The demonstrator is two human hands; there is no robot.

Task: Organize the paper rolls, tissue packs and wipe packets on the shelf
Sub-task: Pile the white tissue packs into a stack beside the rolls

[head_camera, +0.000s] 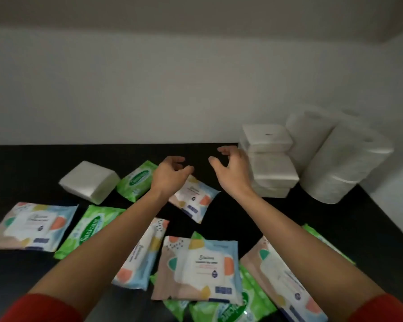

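Hands first: your left hand [170, 174] and right hand [232, 169] hover side by side over a black shelf [21, 163], fingers loosely curled and apart, gripping nothing. Whether either hand touches the surface cannot be told.

Beneath your left hand lies a small pastel-patterned wipe packet [196, 201], one corner hidden by your wrist. Left of it sit a green plastic wipe packet [133, 182] and a loose white tissue pack [89, 181].

Against the white wall [126, 89] at the right stands a stack of white tissue packs [269, 163], just beside your right hand. Next to it are white paper rolls [340, 159], soft and blurred.

Nearer you, scattered wipe packets [200, 268] in pastel and green overlap one another. Your forearms cover parts of several, the bottom edge cuts off the green ones, and most print is too blurred to read. Red sleeves [40, 307] show at both lower corners.
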